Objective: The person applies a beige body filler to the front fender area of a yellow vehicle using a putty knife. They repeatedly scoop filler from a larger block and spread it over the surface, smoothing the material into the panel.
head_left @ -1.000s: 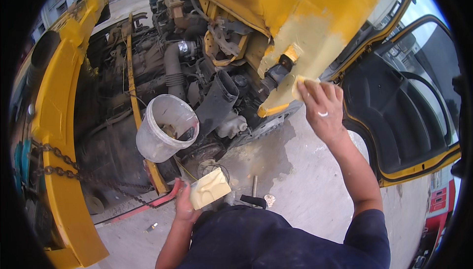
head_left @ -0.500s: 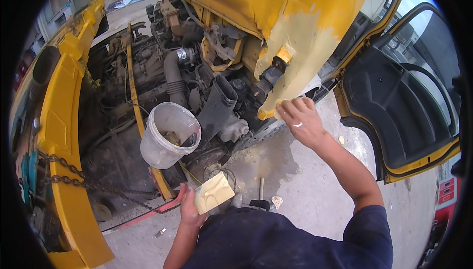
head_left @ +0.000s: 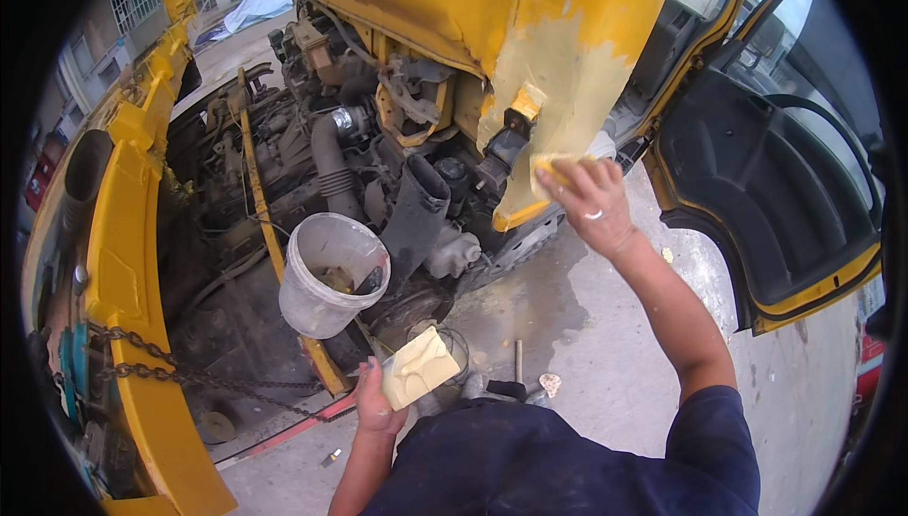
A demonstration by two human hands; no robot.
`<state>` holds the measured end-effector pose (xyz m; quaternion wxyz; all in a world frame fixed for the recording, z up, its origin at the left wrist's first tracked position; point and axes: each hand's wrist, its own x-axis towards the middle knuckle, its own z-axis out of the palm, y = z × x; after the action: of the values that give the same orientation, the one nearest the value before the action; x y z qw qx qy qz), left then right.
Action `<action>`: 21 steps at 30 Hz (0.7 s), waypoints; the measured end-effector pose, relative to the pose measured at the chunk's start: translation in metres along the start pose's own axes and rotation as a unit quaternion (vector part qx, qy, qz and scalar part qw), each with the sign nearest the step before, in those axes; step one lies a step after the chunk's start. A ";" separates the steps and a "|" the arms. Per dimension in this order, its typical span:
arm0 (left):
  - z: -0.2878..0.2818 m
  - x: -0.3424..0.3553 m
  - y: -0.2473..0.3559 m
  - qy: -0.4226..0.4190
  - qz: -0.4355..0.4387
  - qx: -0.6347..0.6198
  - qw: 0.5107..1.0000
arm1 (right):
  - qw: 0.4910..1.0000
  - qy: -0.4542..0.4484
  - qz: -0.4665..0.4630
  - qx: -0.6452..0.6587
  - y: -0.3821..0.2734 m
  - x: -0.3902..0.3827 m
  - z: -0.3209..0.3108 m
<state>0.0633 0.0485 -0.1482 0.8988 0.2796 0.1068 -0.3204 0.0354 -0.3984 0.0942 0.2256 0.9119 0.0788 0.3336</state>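
My right hand [head_left: 598,206] pinches a small yellow putty spreader [head_left: 552,173] against, or very close to, the lower part of the yellow truck cab's corner panel [head_left: 567,90]. A broad pale beige layer of filler coats that panel, with ragged edges where yellow paint shows. My left hand [head_left: 375,402] grips a flat board loaded with creamy yellow putty [head_left: 421,367], held low in front of my body. The board itself is mostly hidden under the putty. A dark bracket [head_left: 506,149] juts from the coated panel, left of the spreader.
A dirty white bucket [head_left: 307,303] with things inside stands on the frame beside the exposed engine [head_left: 312,128]. The cab door [head_left: 776,175] hangs wide on the right. A yellow beam [head_left: 128,251] with a rusty chain [head_left: 151,371] runs along the left. Cables lie near my feet.
My right hand has moved up and a little right along the panel with the spreader. The left hand still holds the putty board. The whole view has shifted slightly.
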 end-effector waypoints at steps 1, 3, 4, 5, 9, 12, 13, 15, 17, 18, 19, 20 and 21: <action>0.002 0.000 0.000 -0.011 -0.006 0.005 1.000 | 1.000 -0.020 -0.008 0.008 -0.003 -0.014 0.008; 0.008 -0.003 0.004 -0.030 -0.013 0.020 0.999 | 0.997 -0.057 -0.018 0.054 -0.014 -0.034 0.014; 0.014 -0.005 0.008 -0.046 -0.013 0.045 0.998 | 0.994 -0.074 -0.022 0.078 -0.021 -0.041 0.014; 0.023 -0.007 0.013 -0.060 -0.012 0.072 0.996 | 0.993 -0.056 -0.002 0.107 -0.032 -0.043 0.009; 0.060 0.001 0.021 -0.112 -0.013 0.095 0.989 | 0.915 0.008 0.210 0.343 -0.078 -0.049 -0.009; 0.092 0.017 0.013 -0.108 -0.005 0.098 0.989 | 0.627 0.026 0.459 0.629 -0.113 -0.058 -0.020; 0.100 0.021 0.013 -0.125 -0.008 0.117 0.985 | 0.512 0.068 0.482 0.708 -0.123 -0.050 -0.028; 0.125 0.027 0.005 -0.138 -0.007 0.058 0.989 | 0.458 0.102 0.500 0.728 -0.135 -0.035 -0.041; 0.141 0.031 -0.005 -0.137 -0.006 0.047 0.989 | 0.447 0.116 0.504 0.730 -0.138 -0.032 -0.049; 0.149 0.031 -0.011 -0.132 -0.007 0.044 0.990 | 0.463 0.119 0.498 0.723 -0.138 -0.036 -0.047; 0.155 0.031 -0.015 -0.124 -0.005 0.043 0.991 | 0.477 0.121 0.491 0.719 -0.139 -0.041 -0.043; 0.159 0.031 -0.023 -0.121 -0.001 0.063 0.991 | 0.489 0.119 0.488 0.713 -0.141 -0.046 -0.042; 0.163 0.031 -0.030 -0.116 0.001 0.084 0.990 | 0.508 0.106 0.480 0.708 -0.138 -0.050 -0.041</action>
<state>0.0705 -0.0799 -0.0388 0.8790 0.3147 -0.0259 -0.3572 -0.0278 -0.2765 0.0293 -0.6992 0.6253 -0.1373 0.3182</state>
